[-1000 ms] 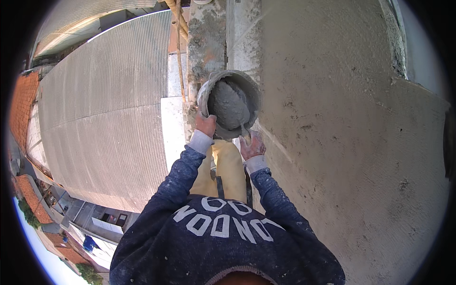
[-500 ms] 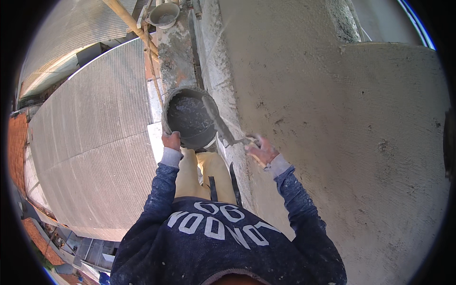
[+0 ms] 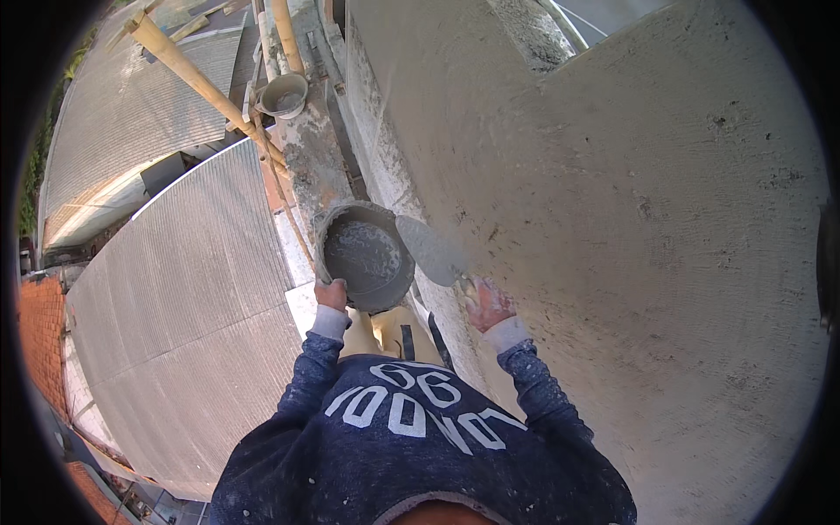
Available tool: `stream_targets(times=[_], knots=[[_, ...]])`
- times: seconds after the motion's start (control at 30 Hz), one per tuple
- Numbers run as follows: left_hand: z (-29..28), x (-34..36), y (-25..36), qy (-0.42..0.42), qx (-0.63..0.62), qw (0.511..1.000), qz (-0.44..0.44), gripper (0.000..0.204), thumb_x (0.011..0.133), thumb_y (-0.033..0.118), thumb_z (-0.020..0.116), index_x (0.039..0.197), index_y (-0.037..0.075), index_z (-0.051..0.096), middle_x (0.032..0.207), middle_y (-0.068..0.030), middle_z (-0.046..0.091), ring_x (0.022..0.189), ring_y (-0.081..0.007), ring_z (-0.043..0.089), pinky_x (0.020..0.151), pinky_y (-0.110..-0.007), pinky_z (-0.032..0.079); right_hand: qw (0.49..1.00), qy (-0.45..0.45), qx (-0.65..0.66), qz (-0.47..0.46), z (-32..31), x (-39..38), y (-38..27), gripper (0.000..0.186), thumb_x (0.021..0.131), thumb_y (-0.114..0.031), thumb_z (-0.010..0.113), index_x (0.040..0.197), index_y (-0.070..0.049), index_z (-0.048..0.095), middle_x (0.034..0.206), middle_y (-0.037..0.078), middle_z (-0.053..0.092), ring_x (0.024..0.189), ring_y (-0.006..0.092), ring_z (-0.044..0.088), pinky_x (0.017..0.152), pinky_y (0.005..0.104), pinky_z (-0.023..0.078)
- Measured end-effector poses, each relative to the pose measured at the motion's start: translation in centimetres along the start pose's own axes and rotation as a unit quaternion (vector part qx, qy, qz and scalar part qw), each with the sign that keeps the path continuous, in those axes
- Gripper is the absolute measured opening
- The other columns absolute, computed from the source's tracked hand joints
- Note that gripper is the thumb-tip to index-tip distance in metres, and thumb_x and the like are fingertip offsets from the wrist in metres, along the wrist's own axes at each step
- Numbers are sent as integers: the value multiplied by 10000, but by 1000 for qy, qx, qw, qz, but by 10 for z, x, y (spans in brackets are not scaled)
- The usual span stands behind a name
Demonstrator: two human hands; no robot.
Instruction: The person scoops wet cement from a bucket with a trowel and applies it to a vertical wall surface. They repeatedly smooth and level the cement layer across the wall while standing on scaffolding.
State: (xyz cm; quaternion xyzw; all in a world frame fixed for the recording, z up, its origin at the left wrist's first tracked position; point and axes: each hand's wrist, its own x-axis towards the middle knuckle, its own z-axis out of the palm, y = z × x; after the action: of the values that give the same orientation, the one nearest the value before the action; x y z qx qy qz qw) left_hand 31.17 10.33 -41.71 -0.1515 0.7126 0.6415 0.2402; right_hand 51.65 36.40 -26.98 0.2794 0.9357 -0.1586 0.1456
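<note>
My left hand point(image 3: 331, 295) is closed on the near left rim of a round dark bucket point(image 3: 404, 278), keeping it in front of my legs. Wet grey mortar point(image 3: 363, 254) lies inside, its surface streaked and shiny. In my right hand point(image 3: 490, 306) is a trowel point(image 3: 429, 251), its handle mostly hidden by my fingers. The trowel's broad grey blade points away and to the left, beside the bucket's right rim. Whether the blade touches the rim or the wall, I cannot tell.
A rough grey plastered wall point(image 3: 630, 262) fills the right side, with an opening point(image 3: 604, 17) at the top. Ahead on the narrow ledge point(image 3: 311, 166) stands a second bucket point(image 3: 283, 96). Bamboo poles point(image 3: 197, 79) and corrugated roofs point(image 3: 184, 297) lie to the left.
The trowel blade has turned from nearly edge-on to showing its flat face. My view has shifted, so the bucket and both hands appear lower in it. Both grips stay the same.
</note>
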Motion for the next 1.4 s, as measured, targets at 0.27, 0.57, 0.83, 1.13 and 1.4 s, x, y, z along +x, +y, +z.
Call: stream_targets(times=[0.27, 0.57, 0.83, 1.13, 1.4], knots=[[19, -15, 7, -25, -60, 998, 1, 502, 671, 12, 553, 1169, -48, 544, 995, -124, 641, 865, -229, 615, 776, -332, 495, 992, -108, 57, -15, 57, 20, -72, 526, 821, -322, 583, 1287, -98, 488, 1249, 179, 530, 1134, 351, 528, 957, 469, 394], [5, 5, -22, 48, -3, 999, -18, 402, 686, 25, 557, 1080, -54, 565, 957, -139, 651, 836, -250, 614, 753, -336, 488, 921, 89, 361, 114, -145, 29, 16, 510, 889, -314, 580, 1256, 29, 494, 768, 101, 623, 597, 165, 576, 570, 326, 497], [-38, -13, 2, 175, -45, 983, -38, 305, 681, 52, 580, 944, -102, 562, 833, -129, 632, 713, -243, 620, 650, -343, 509, 928, 313, 201, 38, -163, -76, 47, 474, 888, -288, 579, 1269, -17, 502, 868, 139, 645, 731, 266, 629, 672, 372, 503], [-94, -39, 17, 294, -101, 942, -124, 486, 665, 77, 585, 1065, -172, 468, 948, -238, 593, 737, -310, 626, 607, -438, 534, 963, 161, 145, 158, -72, 34, 49, 579, 795, -367, 652, 1270, -78, 493, 1107, 237, 613, 1066, 402, 565, 915, 474, 442], [-127, -68, 16, 336, -172, 915, -139, 523, 724, 150, 562, 1108, -201, 506, 993, -260, 617, 788, -326, 662, 622, -445, 559, 965, 223, 98, 94, -146, 84, 60, 523, 801, -343, 644, 1219, -48, 535, 1054, 244, 628, 1008, 405, 591, 875, 468, 462]])
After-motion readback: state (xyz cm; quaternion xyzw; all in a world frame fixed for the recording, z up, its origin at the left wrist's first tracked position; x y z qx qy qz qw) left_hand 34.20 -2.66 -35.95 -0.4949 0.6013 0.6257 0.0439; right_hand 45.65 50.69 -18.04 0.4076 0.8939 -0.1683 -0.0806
